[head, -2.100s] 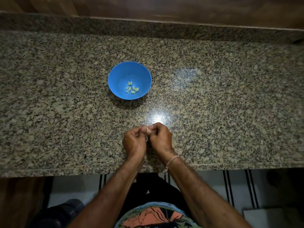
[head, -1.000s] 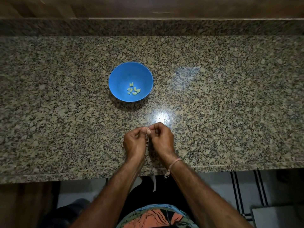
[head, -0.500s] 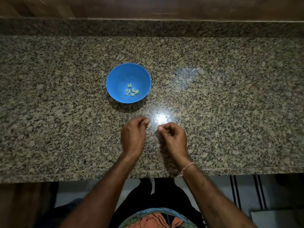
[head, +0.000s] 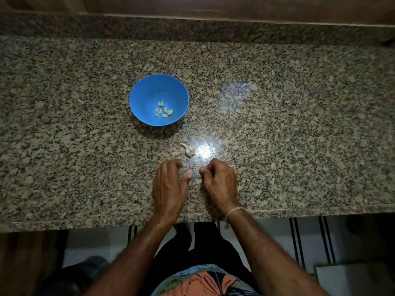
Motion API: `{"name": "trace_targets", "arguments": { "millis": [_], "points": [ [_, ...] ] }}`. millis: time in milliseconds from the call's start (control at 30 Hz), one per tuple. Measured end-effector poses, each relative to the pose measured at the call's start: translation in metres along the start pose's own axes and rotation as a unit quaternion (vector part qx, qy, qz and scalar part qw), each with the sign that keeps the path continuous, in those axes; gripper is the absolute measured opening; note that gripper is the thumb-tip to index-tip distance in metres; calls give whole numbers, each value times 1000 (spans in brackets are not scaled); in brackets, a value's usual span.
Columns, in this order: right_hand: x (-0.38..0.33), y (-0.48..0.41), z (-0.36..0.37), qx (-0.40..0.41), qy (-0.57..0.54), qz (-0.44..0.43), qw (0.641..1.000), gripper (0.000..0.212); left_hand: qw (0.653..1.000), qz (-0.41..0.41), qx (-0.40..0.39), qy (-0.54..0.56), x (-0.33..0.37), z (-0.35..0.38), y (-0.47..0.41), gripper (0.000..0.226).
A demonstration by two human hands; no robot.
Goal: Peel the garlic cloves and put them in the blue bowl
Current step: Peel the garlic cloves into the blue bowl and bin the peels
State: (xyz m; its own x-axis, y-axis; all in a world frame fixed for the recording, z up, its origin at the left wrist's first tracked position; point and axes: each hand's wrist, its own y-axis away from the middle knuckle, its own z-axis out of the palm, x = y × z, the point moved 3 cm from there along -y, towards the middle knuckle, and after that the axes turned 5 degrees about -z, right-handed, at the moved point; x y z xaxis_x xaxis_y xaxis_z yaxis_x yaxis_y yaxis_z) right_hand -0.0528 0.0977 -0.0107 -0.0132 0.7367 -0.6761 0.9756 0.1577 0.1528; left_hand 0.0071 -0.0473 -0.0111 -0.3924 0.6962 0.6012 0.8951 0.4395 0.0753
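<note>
The blue bowl (head: 141, 97) stands on the granite counter and holds several peeled yellowish garlic cloves (head: 163, 112). A small unpeeled clump of garlic (head: 187, 150) lies on the counter between the bowl and my hands. My left hand (head: 168, 186) hovers just below the clump with fingers loosely spread and thumb out, holding nothing. My right hand (head: 220, 180) is beside it, fingers curled and fingertips pinched on a small garlic clove that the fingers mostly hide.
The granite counter (head: 288, 124) runs the full width, with a raised back ledge (head: 213, 28) behind and its front edge (head: 85, 221) near my body. A bright light reflection (head: 204, 149) sits right of the garlic clump.
My hands have pulled apart. The left hand has opened and the garlic clump now lies on the counter ahead of it. The right hand stays curled.
</note>
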Motion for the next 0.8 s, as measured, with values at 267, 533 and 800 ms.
{"name": "trace_targets", "arguments": {
  "millis": [267,533,800],
  "points": [
    [-7,6,3,26,44,-18,999,27,1000,-2,-23,-12,0,1,0,29],
    [-3,15,-15,-111,-518,199,825,12,902,-210,-149,346,14,6,-4,7],
    [-14,20,-16,-72,-568,210,792,8,811,-306,-215,450,15,-3,-1,14]
  ]
}}
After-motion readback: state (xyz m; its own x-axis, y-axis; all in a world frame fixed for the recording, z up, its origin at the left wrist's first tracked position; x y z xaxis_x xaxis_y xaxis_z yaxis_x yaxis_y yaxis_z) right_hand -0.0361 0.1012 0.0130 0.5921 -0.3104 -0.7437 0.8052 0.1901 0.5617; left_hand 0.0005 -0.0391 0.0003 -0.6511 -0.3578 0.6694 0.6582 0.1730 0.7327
